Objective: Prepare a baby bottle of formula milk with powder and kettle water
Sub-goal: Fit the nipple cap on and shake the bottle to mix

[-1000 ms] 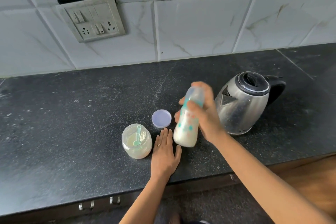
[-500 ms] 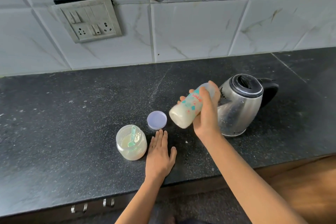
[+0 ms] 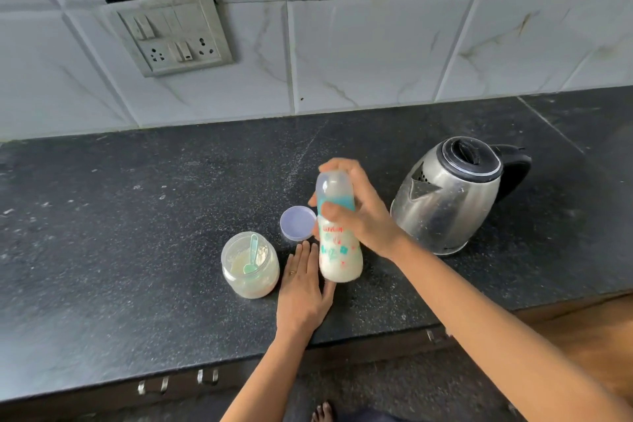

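Right-hand grip: the right hand (image 3: pixel 358 216) curls fingers and thumb round the upper part of the baby bottle (image 3: pixel 339 252), at its teal collar, thumb on the near side.
Bottle position: held near the middle of the dark tabletop (image 3: pixel 137 216), left of the kettle (image 3: pixel 448 195); whether its base touches the surface cannot be told.
Bottle axis: long axis close to upright, clear cap end up and leaning slightly left, rounded base down; milky white liquid fills the lower body.
Left hand: the left hand (image 3: pixel 303 291) lies flat on the tabletop, fingers straight and together, holding nothing, a ring on one finger; the bottle's base covers part of it.
Close by: an open powder jar (image 3: pixel 250 267) just left of the left hand, a green scoop (image 3: pixel 252 255) standing in the powder; its round lid (image 3: pixel 297 223) lies behind the fingertips, partly hidden by the bottle.
In the way: the left hand sits between jar and bottle; the steel kettle, lid closed, spout towards the bottle, stands apart to the right.
Beyond: a switch plate (image 3: pixel 171 32) on the marbled tile wall (image 3: pixel 376 55).
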